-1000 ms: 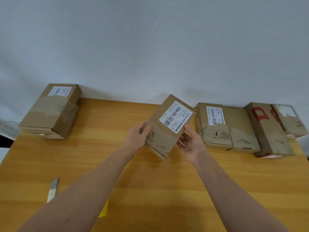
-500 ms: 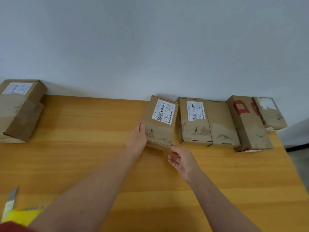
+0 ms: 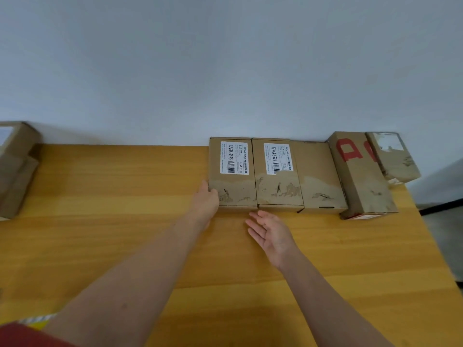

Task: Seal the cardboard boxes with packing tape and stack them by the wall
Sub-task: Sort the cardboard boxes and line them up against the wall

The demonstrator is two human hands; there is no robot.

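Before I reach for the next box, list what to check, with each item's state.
1. Leftmost row box flush against the labelled neighbour box: ok.
2. Its back at the wall: ok, as far as this view shows.
3. Left hand clear of it: not ok, it touches the box's near left corner.
4. Right hand free: ok, open and holding nothing.
5. Tape seal on that box: cannot tell.
6. Box at the table's left end ready to take: cannot tell, partly out of view.
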